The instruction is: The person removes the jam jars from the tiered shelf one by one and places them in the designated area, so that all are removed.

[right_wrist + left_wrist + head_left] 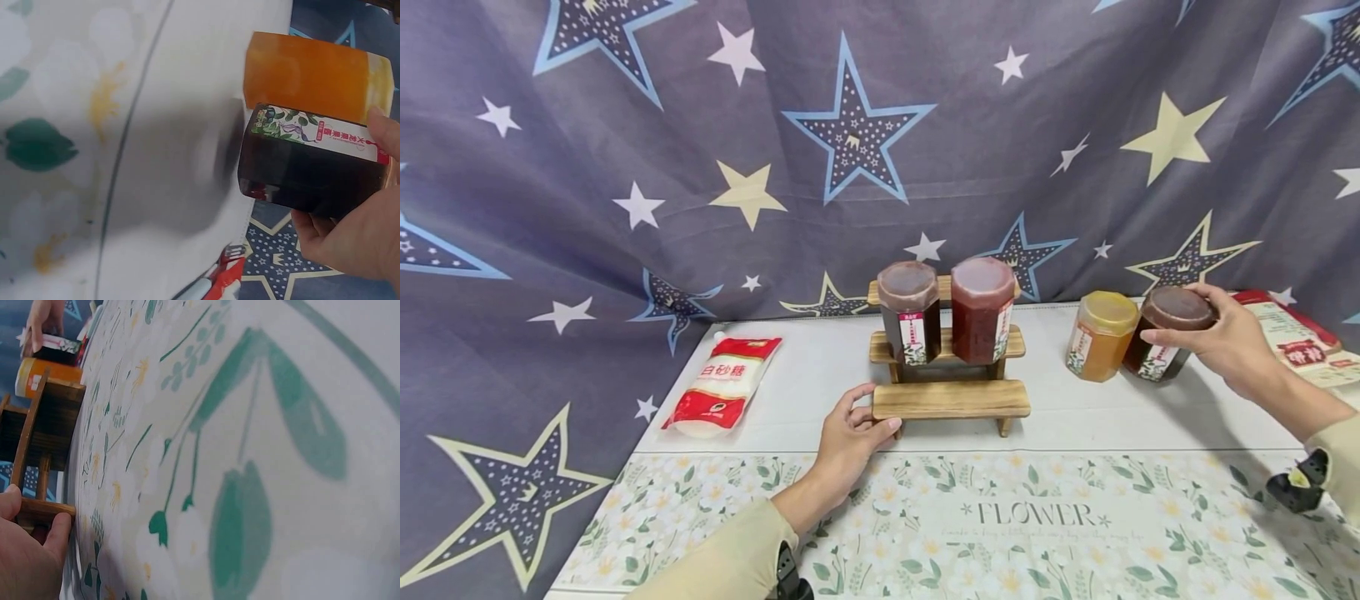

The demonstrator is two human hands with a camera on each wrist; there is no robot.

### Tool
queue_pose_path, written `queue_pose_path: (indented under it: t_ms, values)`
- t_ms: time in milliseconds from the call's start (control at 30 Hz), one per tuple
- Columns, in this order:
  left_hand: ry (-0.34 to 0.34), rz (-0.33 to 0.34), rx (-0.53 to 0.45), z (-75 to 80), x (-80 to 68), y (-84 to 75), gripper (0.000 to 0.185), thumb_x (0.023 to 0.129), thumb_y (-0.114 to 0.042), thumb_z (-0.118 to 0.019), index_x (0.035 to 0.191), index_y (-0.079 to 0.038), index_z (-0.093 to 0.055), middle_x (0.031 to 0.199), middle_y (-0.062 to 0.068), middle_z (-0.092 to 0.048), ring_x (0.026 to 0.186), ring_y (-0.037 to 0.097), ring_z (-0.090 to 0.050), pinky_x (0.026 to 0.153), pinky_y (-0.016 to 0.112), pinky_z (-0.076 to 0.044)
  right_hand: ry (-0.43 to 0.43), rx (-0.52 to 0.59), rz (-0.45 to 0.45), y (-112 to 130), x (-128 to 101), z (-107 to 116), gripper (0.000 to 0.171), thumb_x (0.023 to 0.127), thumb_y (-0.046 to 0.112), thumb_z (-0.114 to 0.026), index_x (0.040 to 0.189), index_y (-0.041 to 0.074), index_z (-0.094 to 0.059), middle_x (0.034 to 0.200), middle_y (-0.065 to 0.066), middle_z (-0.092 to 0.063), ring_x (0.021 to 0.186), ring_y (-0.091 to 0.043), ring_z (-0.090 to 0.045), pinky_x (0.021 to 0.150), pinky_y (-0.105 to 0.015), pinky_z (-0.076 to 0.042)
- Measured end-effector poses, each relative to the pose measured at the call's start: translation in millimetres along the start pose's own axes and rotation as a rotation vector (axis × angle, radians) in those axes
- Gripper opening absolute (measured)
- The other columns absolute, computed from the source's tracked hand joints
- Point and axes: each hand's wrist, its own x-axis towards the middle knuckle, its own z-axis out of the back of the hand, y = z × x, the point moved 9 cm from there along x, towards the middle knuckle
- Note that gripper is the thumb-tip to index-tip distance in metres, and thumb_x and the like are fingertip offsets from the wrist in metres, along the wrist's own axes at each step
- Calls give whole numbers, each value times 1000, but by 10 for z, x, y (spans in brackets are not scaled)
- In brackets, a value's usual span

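My left hand (848,437) grips the left end of a tiered wooden stand (951,401), thumb at its front and fingers behind. Two jars sit on the stand's middle tier: a dark jar (917,321) on the left and a red jar (979,317) on the right. Over to the right, my right hand (1228,337) holds a dark jar (312,165) with a printed label around its upper part. Beside that jar, on its left, is a jar of amber contents (1101,337) with a yellow lid. Whether the held jar touches the table is hard to tell.
A red and white bag of sugar (724,383) lies on the left of the table. Another red and cream packet (1300,342) lies behind my right hand. A flowered cloth (1000,525) covers the table's front, and a star-patterned curtain (880,225) hangs behind.
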Motion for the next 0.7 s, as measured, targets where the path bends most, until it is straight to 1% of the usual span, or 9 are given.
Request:
queue_pose_path:
  t_ms: [167, 300, 433, 700]
  values:
    - [1, 4, 3, 1, -4, 5, 65, 85, -3, -73, 141, -12, -41, 105, 13, -65, 89, 17, -66, 84, 35, -59, 2, -13, 20, -27, -23, -48, 82, 77, 24, -83, 141, 3, -35, 118, -5, -46, 87, 9, -47, 66, -3, -46]
    - [14, -3, 1, -8, -1, 2, 66, 85, -4, -72, 143, -9, -39, 105, 14, -65, 90, 17, -66, 85, 35, -59, 5, -6, 11, -73, -49, -66, 82, 78, 24, -83, 142, 5, -36, 118, -4, -46, 87, 10, -47, 66, -4, -47]
    - [16, 6, -2, -2, -2, 15, 66, 86, -5, -72, 142, -10, -40, 105, 14, -65, 90, 18, -67, 85, 35, -59, 11, 1, 9, -106, -59, -82, 78, 78, 25, -82, 140, 8, -38, 119, -4, -46, 88, 9, -47, 66, -5, -48]
    - [12, 6, -9, -6, -3, 9, 66, 86, -4, -72, 143, -10, -39, 104, 14, -65, 90, 18, -67, 85, 36, -58, 31, 3, 30, -90, -35, -111, 80, 81, 25, -79, 143, 4, -33, 124, -10, -43, 88, 10, -47, 66, -5, -49]
